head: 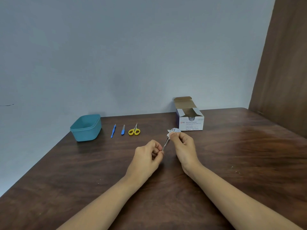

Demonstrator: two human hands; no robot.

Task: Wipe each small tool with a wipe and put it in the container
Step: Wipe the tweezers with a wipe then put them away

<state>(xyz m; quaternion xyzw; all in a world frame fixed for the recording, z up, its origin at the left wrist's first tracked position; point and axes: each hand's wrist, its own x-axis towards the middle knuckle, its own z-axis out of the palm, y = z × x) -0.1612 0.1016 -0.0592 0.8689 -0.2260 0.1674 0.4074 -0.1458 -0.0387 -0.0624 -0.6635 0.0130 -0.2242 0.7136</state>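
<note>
— How will the metal tool (165,144) handle?
— Judged light, stiff, slick. Its near end is pinched by the left hand (147,156); its tip is squeezed in the soft wipe (172,131) by the right hand (183,145), above the table's (232,155) middle.
— Beyond?
— The teal plastic container (86,136) is set near the back-left edge.

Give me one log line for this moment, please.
phase: wiping | left hand: pinches metal tool | right hand: holds wipe on tool end | scissors: on table
</note>
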